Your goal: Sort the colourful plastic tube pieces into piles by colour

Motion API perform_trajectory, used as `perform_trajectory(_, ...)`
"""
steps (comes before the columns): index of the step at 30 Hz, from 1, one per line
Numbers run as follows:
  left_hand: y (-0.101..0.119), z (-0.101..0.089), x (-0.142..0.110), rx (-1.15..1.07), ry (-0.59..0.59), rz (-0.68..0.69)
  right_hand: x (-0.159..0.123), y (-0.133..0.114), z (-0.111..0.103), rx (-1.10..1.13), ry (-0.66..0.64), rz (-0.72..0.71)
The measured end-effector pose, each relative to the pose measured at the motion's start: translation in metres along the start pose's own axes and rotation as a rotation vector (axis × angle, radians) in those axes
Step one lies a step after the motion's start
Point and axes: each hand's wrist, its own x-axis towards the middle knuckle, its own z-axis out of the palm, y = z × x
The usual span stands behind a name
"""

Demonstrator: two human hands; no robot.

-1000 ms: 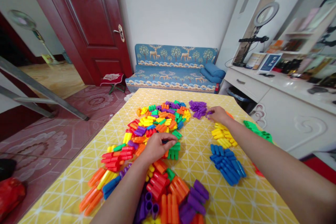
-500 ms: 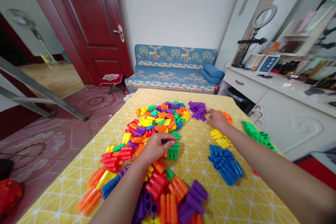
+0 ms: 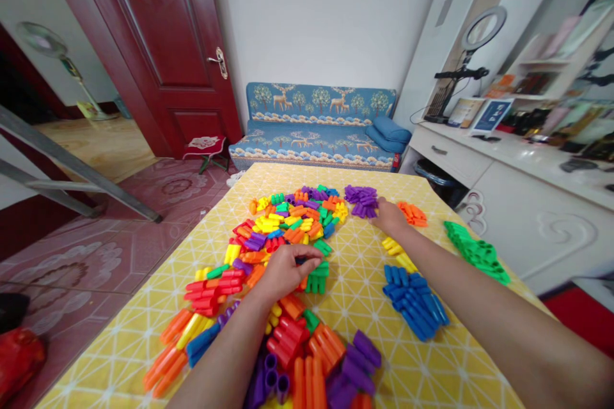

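My left hand [image 3: 288,270] rests over the mixed pile of plastic building blocks [image 3: 268,223], fingers curled and thumb tip close to the forefinger. Anything between them is too small or hidden to make out. Green blocks [image 3: 316,278] lie just beside its fingertips. Farther off, my right hand [image 3: 391,217] is closed at the right edge of a purple block pile [image 3: 361,200], its fingertips against a purple block there and partly hidden. Yellow blocks [image 3: 400,254] lie under and below the right wrist, with orange blocks [image 3: 412,214] just to its right.
Blue blocks [image 3: 416,302] and green blocks [image 3: 476,251] form separate groups on the right of the yellow patterned tablecloth [image 3: 355,319]. Beyond the table stands a blue sofa [image 3: 316,131]. A white dresser [image 3: 518,192] is at the right, a metal ladder [image 3: 81,176] at the left.
My right hand has shifted slightly left against the purple pile, uncovering more of the orange blocks and covering part of the yellow ones. My left hand has barely moved.
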Motion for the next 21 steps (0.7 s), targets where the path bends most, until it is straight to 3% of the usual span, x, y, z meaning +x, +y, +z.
perform_trajectory(3,0.002,0.0,0.0,0.006,0.007,-0.004,-0.008,-0.012,-0.005,0.056,0.073,-0.045)
perform_trajectory(6,0.002,0.0,0.0,0.005,0.012,-0.003,-0.015,-0.034,-0.004,0.295,0.157,-0.217)
perform_trajectory(9,0.001,0.0,0.0,0.005,0.009,0.008,-0.016,-0.059,0.004,0.43,0.157,-0.331)
perform_trajectory(17,-0.004,0.002,-0.001,0.005,0.029,0.03,0.001,-0.102,0.041,0.591,0.115,-0.196)
perform_trajectory(21,-0.004,0.002,-0.001,0.022,0.032,0.03,-0.005,-0.117,0.053,0.627,0.091,-0.151)
